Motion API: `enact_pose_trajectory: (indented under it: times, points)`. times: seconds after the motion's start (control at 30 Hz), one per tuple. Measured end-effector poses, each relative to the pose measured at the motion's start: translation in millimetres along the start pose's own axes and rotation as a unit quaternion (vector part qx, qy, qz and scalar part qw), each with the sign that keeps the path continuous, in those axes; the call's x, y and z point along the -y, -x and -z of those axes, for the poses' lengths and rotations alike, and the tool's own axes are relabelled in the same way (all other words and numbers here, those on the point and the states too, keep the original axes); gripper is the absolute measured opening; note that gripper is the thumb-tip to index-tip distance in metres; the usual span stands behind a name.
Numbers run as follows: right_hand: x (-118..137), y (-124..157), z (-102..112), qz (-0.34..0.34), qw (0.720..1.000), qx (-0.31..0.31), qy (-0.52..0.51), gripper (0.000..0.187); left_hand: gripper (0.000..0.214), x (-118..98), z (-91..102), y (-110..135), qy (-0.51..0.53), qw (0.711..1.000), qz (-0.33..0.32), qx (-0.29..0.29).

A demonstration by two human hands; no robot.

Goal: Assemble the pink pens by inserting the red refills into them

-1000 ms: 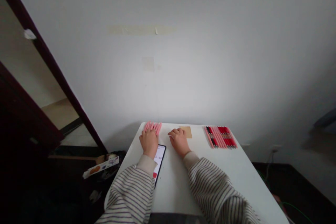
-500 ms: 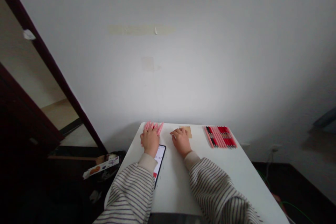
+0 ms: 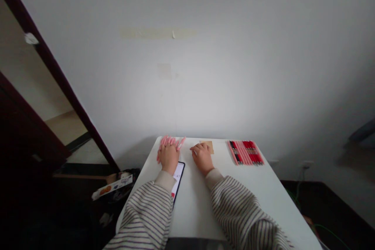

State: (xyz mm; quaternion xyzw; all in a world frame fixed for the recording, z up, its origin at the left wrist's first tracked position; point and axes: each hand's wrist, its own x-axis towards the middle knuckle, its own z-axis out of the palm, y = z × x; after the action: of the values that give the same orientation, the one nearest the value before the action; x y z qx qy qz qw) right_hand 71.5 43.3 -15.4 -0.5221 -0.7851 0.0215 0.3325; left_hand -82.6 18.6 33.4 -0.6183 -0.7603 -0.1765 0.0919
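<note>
My left hand (image 3: 169, 158) is over a pile of pink pens (image 3: 166, 140) at the table's far left corner, its bent fingers hiding part of them. At its thumb side one pink pen (image 3: 182, 143) sticks out, slanting up to the right, pinched between thumb and fingers as far as I can see. My right hand (image 3: 202, 157) rests on the white table with loosely bent fingers, the index pointing left, and nothing shows in it. Behind its knuckles lies a small tan card (image 3: 210, 146), partly covered. A phone (image 3: 178, 175) with a lit screen lies partly under my left wrist.
At the far right of the table (image 3: 249, 199), pink, black and red pens (image 3: 246, 153) lie side by side in a row. A pale wall (image 3: 234, 66) stands behind the table. On the floor at left is a white printed box (image 3: 114, 187).
My left hand has shifted slightly right, and the pink pen at its thumb side has moved right, away from the pile. My right hand stays in place.
</note>
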Motion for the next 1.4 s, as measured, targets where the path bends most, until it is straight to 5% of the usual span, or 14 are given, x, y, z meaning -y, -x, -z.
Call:
enact_pose_trajectory:
  times: [0.37,0.67,1.1,1.4]
  points:
    - [-2,-1,3,-0.021,0.999,-0.014,-0.020,0.024,0.025,-5,1.9,0,0.032,0.999,-0.001,-0.002]
    - [6,-7,3,-0.009,0.999,0.035,-0.009,0.032,0.026,-10,6.5,4,0.068,0.997,-0.020,0.025]
    - [10,-14,4,-0.081,0.995,0.023,-0.057,0.026,0.022,-7,-0.9,0,0.113,0.993,-0.012,0.022]
    - [9,-16,7,-0.128,0.990,0.032,-0.042,0.025,0.044,13,4.4,-2,0.064,0.996,0.052,-0.027]
